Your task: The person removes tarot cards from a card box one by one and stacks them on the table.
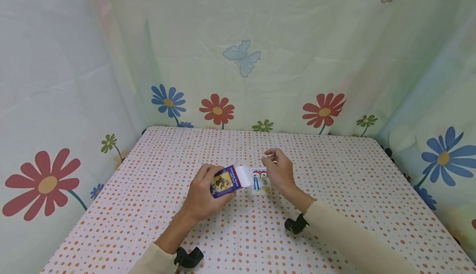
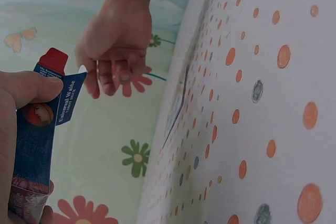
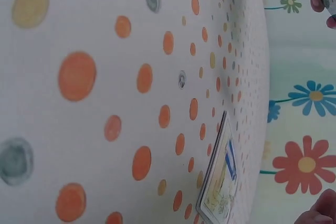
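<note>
My left hand grips a blue "Universal Waite" card box, its fingers along the far side and thumb along the near side. The box's end flap stands open, showing its white inside to the right. In the left wrist view, the thumb presses on the box near its red tab, and clear crinkled wrap shows at its lower end. A small stack of picture cards lies face up on the table, right of the box. Beside and above it hovers my right hand, fingers loosely curled, nothing visible in them.
A white tablecloth with coloured dots covers the table. Curtains printed with flowers and butterflies surround it at the back and both sides. A black wrist device sits at the right sleeve, and another black device at the left.
</note>
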Demonstrator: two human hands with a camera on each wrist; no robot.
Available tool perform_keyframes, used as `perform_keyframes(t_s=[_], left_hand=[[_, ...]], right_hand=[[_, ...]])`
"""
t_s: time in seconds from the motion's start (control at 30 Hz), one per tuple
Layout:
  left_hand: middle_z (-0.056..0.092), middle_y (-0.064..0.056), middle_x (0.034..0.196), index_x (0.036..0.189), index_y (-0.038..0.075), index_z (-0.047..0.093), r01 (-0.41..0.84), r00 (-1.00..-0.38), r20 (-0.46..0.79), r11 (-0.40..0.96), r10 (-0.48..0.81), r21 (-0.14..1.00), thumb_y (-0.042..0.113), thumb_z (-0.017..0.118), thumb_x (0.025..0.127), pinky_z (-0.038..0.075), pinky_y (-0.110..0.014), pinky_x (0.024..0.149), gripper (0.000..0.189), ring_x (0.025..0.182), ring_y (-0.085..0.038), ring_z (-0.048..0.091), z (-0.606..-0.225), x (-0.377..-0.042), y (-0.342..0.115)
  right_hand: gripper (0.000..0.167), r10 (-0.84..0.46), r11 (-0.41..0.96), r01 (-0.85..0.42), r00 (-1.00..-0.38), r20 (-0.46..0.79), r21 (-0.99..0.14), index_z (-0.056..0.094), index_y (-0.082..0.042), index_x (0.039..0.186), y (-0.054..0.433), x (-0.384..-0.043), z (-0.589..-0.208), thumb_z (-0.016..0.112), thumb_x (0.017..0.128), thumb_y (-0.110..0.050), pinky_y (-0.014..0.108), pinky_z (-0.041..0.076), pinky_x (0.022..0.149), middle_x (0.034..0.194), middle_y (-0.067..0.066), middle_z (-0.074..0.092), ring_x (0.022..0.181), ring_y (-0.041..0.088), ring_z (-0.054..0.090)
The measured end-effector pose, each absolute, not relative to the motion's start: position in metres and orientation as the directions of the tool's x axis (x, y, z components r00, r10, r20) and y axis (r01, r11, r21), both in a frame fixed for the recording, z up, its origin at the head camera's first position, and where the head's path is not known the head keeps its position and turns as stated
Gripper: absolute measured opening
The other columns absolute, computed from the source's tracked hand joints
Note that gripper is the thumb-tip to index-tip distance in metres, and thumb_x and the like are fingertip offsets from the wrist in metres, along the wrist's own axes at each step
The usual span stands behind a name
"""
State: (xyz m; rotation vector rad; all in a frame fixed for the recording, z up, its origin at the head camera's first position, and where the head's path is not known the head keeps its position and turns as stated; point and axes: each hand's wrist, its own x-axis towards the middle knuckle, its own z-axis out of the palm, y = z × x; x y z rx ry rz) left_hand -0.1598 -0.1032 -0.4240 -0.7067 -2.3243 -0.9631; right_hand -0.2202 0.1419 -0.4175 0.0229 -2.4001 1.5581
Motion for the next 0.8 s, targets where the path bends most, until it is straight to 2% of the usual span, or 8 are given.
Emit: perform_keyframes(t_s=[0.1, 0.2, 0.37, 0.63, 0.8], left_hand=[[0.055, -0.008, 0.121, 0.131, 0.006, 0.060, 0.636, -0.725, 0.636, 0.610, 0.263, 0.473, 0.034, 0.091, 0.073, 0.055, -0.029, 0.076, 0.071, 0.099, -0.016, 0.056, -0.425, -0.160, -0.103], [0.055, -0.008, 0.121, 0.131, 0.006, 0.060, 0.638, -0.722, 0.640, 0.608, 0.261, 0.472, 0.034, 0.091, 0.072, 0.055, -0.029, 0.076, 0.071, 0.099, -0.016, 0.056, -0.425, -0.161, -0.103], [0.055, -0.008, 0.121, 0.130, 0.005, 0.061, 0.639, -0.722, 0.642, 0.605, 0.259, 0.474, 0.034, 0.091, 0.072, 0.055, -0.029, 0.076, 0.071, 0.100, -0.016, 0.056, -0.426, -0.161, -0.103], [0.055, -0.007, 0.122, 0.131, 0.007, 0.060, 0.635, -0.727, 0.636, 0.606, 0.259, 0.479, 0.034, 0.091, 0.073, 0.056, -0.029, 0.077, 0.071, 0.101, -0.016, 0.056, -0.425, -0.161, -0.103], [0.055, -0.007, 0.121, 0.130, 0.008, 0.060, 0.632, -0.729, 0.634, 0.607, 0.256, 0.482, 0.033, 0.091, 0.072, 0.056, -0.029, 0.076, 0.070, 0.100, -0.016, 0.056, -0.426, -0.161, -0.103]], right_hand=[[0.027, 0.134, 0.389, -0.179, -0.959, 0.248, -0.904, 0.060, -0.005, 0.122, 0.142, -0.219, -0.417, 0.060, 0.099, -0.018, 0.028, 0.048, 0.056, 0.093, 0.013, 0.064, 0.061, 0.022, 0.057], [0.027, 0.130, 0.370, -0.190, -0.959, 0.253, -0.909, 0.060, -0.005, 0.122, 0.142, -0.216, -0.416, 0.060, 0.098, -0.016, 0.028, 0.049, 0.057, 0.093, 0.010, 0.064, 0.069, 0.033, 0.060], [0.023, 0.119, 0.340, -0.225, -0.953, 0.279, -0.913, 0.061, -0.008, 0.118, 0.139, -0.209, -0.415, 0.063, 0.096, -0.013, 0.027, 0.049, 0.057, 0.092, 0.010, 0.063, 0.075, 0.043, 0.060], [0.024, 0.088, 0.309, -0.254, -0.952, 0.293, -0.917, 0.062, -0.004, 0.118, 0.135, -0.202, -0.415, 0.063, 0.096, -0.012, 0.026, 0.046, 0.055, 0.089, 0.010, 0.063, 0.071, 0.042, 0.058], [0.020, 0.078, 0.297, -0.276, -0.947, 0.311, -0.914, 0.063, -0.010, 0.115, 0.131, -0.196, -0.415, 0.064, 0.095, -0.012, 0.027, 0.045, 0.056, 0.088, 0.009, 0.063, 0.066, 0.032, 0.057]])
